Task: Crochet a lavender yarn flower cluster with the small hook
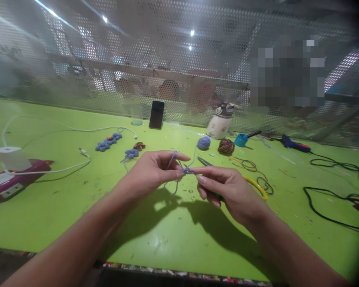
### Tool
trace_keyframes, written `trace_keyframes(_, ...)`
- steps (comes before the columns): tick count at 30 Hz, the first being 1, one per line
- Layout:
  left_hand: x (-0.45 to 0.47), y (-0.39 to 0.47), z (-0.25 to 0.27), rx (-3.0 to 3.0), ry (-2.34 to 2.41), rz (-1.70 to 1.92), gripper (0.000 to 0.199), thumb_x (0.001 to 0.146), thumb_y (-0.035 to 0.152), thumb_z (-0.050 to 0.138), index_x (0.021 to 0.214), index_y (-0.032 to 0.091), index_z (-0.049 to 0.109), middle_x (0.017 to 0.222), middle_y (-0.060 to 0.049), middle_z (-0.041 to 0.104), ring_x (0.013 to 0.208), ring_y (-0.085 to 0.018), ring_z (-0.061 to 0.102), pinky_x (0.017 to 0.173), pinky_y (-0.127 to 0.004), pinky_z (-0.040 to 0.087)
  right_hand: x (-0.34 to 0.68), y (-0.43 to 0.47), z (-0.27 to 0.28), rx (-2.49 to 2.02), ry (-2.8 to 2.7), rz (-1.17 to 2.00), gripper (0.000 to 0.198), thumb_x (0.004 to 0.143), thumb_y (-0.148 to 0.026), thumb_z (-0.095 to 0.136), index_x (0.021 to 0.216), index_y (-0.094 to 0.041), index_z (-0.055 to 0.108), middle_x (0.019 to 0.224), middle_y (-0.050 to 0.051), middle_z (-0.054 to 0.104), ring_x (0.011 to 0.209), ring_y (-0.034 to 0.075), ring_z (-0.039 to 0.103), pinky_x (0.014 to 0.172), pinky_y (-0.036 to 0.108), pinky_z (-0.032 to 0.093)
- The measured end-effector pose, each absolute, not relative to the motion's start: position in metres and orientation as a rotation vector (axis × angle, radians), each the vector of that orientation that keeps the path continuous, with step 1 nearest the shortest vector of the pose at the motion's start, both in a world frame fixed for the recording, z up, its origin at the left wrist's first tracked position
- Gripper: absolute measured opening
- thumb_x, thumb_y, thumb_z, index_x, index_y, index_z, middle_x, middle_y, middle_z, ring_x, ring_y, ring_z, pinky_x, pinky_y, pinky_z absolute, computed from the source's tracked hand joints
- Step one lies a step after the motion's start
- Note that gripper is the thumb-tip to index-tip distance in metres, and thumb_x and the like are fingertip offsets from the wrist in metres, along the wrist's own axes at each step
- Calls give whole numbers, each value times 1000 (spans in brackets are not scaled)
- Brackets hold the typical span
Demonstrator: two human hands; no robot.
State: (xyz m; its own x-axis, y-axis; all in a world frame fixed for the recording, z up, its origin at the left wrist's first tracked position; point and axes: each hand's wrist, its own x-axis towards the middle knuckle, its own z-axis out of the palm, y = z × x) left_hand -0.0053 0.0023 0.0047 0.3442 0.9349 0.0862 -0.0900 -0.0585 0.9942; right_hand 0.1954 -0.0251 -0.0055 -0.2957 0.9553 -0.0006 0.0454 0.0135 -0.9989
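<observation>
While working loops this fine, keep the small yarn piece (pixel 187 171) pinched close to its edge, up above the table (pixel 179 239) and between both hands. Left hand (pixel 151 167): thumb and finger clamped on the piece, with a purple-blue strand (pixel 173 158) running over a raised finger. Right hand (pixel 231 189): thumb and forefinger drawn together on the opposite edge. Impossible to make out a slim tool between them, or to tell whether the patch of green beneath that hand is held or only lying there.

Hold the left pinch firm without crushing the loops, and shift it along in little steps to stay beside the stitch. Guide the strand with light, even tension: loose enough to slide, taut enough to keep loops alike. Turn the right fingers in short movements, never dragging the piece sideways. Keep the loose strands hanging below the left hand out of the loops. Draw slack from the purple-blue ball (pixel 203 142) in small pulls, to avoid rolling it into the orange-and-black ball (pixel 226 146) nearby. Mind the scissors (pixel 205 161) just behind the right hand, blades pointing toward the feeding yarn.
</observation>
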Motion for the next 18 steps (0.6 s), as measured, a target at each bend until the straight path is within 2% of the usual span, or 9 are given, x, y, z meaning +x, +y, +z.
trace_keyframes(5,-5,2,5,1375,891,986,27,67,15,77,94,15,73,74,-6,73,65,-16,63,58,-27,42,195,-26,-5,-1093,-1520,1365,33,80,-33,69,109,-19,74,57,-1,59,42,6,42,40,21,32)
trace_keyframes(7,-5,2,6,1355,886,979,30,66,17,78,95,14,73,75,-7,74,66,-18,65,60,-29,45,195,-26,-5,-1106,-1558,1315,32,81,-32,67,110,-19,74,57,-1,58,42,6,41,41,21,33)
trace_keyframes(11,-4,1,7,1297,914,984,31,65,18,81,94,12,73,69,-5,73,66,-19,68,70,-34,50,193,-28,-6,-1140,-1621,1226,30,83,-28,64,109,-17,74,57,-1,57,42,6,40,41,21,32)
trace_keyframes(18,-4,1,6,1379,915,937,21,69,19,77,90,15,75,59,-3,68,56,-15,61,58,-29,45,192,-28,-7,-1128,-1548,1239,28,83,-28,64,107,-17,75,57,-2,57,42,6,40,41,21,33)
